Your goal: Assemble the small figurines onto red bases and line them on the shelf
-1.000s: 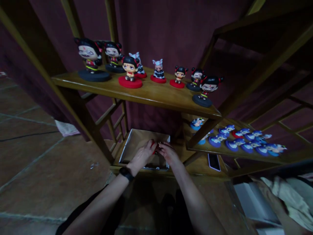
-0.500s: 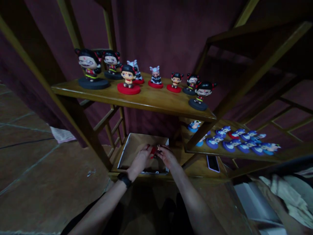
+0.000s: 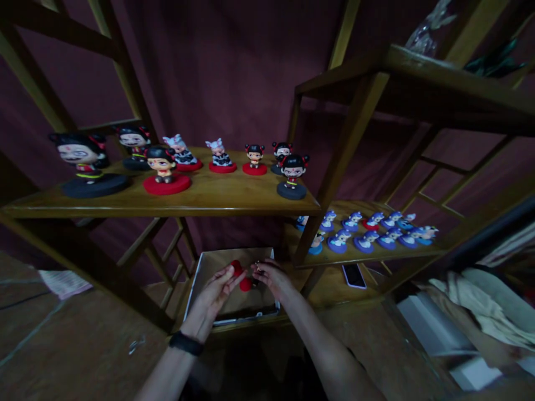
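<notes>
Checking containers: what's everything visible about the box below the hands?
The box is shallow, rectangular and open-topped, brown inside with whitish edges; it looks like cardboard. It lies flat on the lowest visible shelf, near the front edge. The left hand and right hand are over its opening, hiding part; whether they touch it is unclear.

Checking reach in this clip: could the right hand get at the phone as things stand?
Probably yes, with a small detour: the phone lies uncovered on the bottom shelf, though a wooden strut stands between it and the right hand, which seems to hold something small.
</notes>
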A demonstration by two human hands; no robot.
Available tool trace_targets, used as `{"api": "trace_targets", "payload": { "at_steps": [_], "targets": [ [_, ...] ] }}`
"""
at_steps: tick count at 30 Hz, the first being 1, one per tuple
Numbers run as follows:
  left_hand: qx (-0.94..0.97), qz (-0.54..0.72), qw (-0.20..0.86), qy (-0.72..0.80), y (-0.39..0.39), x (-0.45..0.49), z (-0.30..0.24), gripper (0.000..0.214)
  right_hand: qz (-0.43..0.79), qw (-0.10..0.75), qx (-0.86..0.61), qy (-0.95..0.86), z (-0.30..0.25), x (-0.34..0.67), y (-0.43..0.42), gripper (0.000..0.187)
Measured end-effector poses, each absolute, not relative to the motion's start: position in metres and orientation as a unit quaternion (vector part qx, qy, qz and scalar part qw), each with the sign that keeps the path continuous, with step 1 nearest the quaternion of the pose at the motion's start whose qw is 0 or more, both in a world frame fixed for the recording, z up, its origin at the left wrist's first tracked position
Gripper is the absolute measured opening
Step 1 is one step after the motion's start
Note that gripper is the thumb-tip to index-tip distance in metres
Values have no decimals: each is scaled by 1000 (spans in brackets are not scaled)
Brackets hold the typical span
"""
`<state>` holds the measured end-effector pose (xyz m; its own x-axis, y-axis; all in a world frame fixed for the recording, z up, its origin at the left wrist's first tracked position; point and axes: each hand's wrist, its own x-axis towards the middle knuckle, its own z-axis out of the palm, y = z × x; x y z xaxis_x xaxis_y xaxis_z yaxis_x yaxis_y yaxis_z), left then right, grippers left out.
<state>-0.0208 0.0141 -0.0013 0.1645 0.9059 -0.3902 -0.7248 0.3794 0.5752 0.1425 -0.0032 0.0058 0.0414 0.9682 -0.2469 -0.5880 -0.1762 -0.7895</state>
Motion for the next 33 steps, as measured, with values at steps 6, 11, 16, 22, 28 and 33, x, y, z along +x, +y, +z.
{"api": "trace_targets", "payload": {
  "at_steps": [6,11,16,22,28,33],
  "targets": [
    [176,532,718,414,8,-20,-4,12,645,603,-411,-228,4,142,-4,24],
    [262,560,645,449,-5,-30,3,17,659,584,-417,-227,-5,143,-13,22],
    [270,569,637,444,-33,-45,22,14,664,557,-444,-227,-10,143,-32,25],
    [152,557,676,457,-83,-64,25,13,631,521,-520,-244,-2,140,-56,22],
    [86,521,713,461,-129,-68,25,16,604,507,-530,-313,5,164,-95,18],
    [110,534,726,420,-149,-46,27,14,593,531,-505,-334,0,185,-132,23]
  ]
}}
